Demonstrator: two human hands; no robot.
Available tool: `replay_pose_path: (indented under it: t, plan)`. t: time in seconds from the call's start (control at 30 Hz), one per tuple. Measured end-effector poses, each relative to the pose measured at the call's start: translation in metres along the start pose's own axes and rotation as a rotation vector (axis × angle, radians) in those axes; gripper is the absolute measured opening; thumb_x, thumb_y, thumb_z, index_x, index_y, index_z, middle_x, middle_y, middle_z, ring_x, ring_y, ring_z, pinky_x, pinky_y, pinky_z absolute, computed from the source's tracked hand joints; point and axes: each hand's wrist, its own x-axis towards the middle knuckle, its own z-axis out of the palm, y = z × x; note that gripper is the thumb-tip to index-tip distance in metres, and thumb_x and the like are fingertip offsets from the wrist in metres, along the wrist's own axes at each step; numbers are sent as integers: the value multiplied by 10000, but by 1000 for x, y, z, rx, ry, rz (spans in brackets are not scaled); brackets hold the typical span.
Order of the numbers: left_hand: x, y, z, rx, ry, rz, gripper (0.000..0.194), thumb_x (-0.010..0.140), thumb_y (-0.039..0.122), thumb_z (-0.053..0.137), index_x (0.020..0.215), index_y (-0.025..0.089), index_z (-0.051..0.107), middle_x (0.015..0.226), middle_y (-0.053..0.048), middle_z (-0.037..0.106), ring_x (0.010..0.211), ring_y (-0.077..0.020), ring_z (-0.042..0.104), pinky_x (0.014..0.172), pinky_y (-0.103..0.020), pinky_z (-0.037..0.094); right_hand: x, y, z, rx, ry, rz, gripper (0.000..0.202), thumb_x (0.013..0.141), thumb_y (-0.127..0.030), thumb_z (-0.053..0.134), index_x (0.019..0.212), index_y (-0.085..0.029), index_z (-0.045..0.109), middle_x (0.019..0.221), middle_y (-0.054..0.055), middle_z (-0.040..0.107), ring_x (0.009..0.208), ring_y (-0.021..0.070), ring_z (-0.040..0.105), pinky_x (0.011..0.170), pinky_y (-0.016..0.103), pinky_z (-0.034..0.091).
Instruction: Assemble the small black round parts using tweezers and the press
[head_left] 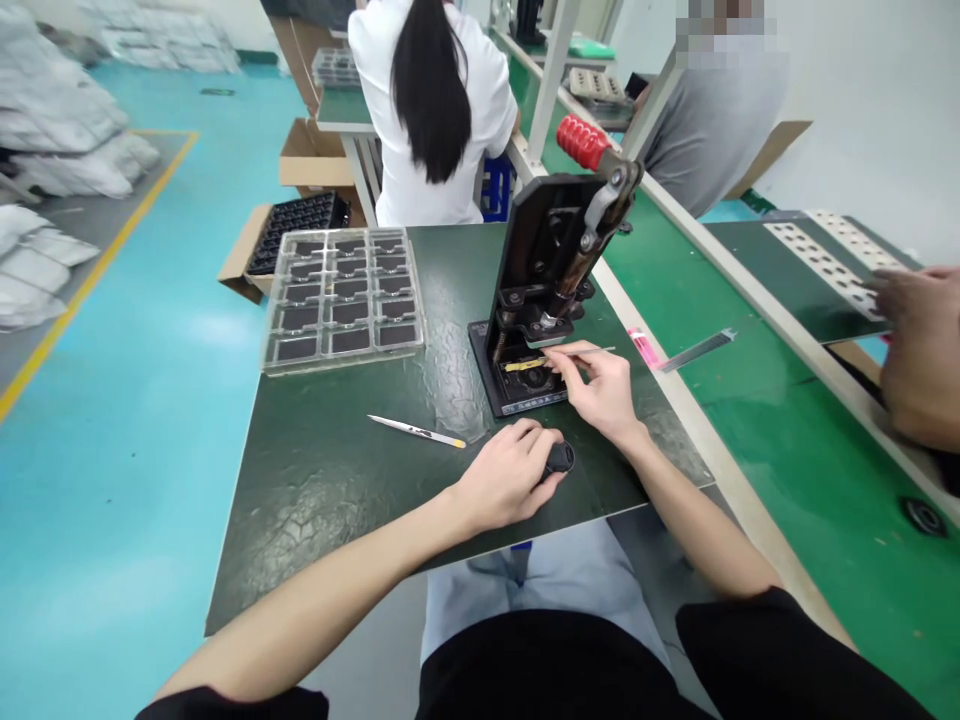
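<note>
My left hand (514,470) rests low over the table, its fingers wrapped round a small round black part (559,458). At the base of a black hand press (534,255) with a red lever grip (582,142), my right hand (600,388) pinches a thin light-coloured stick-like tool (596,350). Its kind I cannot make out; its front end is hidden by the fingers. Beside these fingertips, a yellow strip (525,366) lies across the press bed. White pointed tweezers (416,431) with a yellow end lie to the left of my left hand.
A clear compartment tray (341,350) with dark flat pieces stands at the table's back left. Behind it is a carton (247,250) of black trays. A metal rail (675,215) borders the green conveyor (750,400) on the right. Two co-workers sit ahead; another person's hand (926,350) shows at far right.
</note>
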Motion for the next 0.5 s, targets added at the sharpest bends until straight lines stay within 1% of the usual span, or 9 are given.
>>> replay_pose_path:
  t: [0.07, 0.17, 0.27, 0.37, 0.43, 0.5]
  plan:
    - [0, 0, -1, -34, -9, 0, 293, 979, 303, 598, 1204, 127, 531, 1118, -131, 696, 1131, -283, 633, 965, -417, 584, 1, 2, 3, -21, -19, 13, 219, 966, -276, 605, 876, -186, 783, 907, 70, 801, 784, 186, 747, 724, 312, 605]
    - [0, 1, -2, -55, -33, 2, 287, 987, 304, 578, 1222, 149, 526, 1141, -133, 694, 1156, -283, 628, 984, -432, 581, 2, 3, 7, -69, -30, 21, 214, 954, -261, 609, 862, -196, 791, 910, 66, 806, 784, 188, 744, 726, 313, 598]
    - [0, 1, -2, -41, -47, 16, 282, 999, 309, 549, 1230, 150, 525, 1159, -141, 696, 1162, -289, 624, 995, -442, 576, 1, 3, 11, -56, -11, 14, 210, 954, -260, 612, 868, -193, 791, 910, 68, 805, 769, 183, 737, 721, 308, 594]
    - [1, 1, 0, -36, -39, 9, 298, 987, 313, 577, 1227, 144, 527, 1148, -138, 697, 1157, -289, 629, 990, -435, 574, 1, 3, 15, -54, -29, 18, 216, 962, -278, 607, 871, -199, 787, 901, 63, 801, 753, 178, 727, 723, 312, 597]
    - [0, 0, 1, -35, -32, -18, 330, 973, 354, 612, 1225, 157, 530, 1141, -133, 697, 1156, -291, 634, 985, -441, 572, 1, 1, 15, -50, -36, 17, 228, 970, -291, 596, 868, -206, 781, 900, 62, 798, 772, 183, 732, 738, 321, 603]
    - [0, 0, 1, -24, -33, -52, 371, 959, 415, 643, 1221, 176, 533, 1135, -126, 698, 1149, -297, 641, 978, -450, 571, 0, -3, 11, -28, 4, 12, 249, 983, -309, 576, 870, -204, 771, 893, 67, 791, 776, 186, 734, 751, 332, 609]
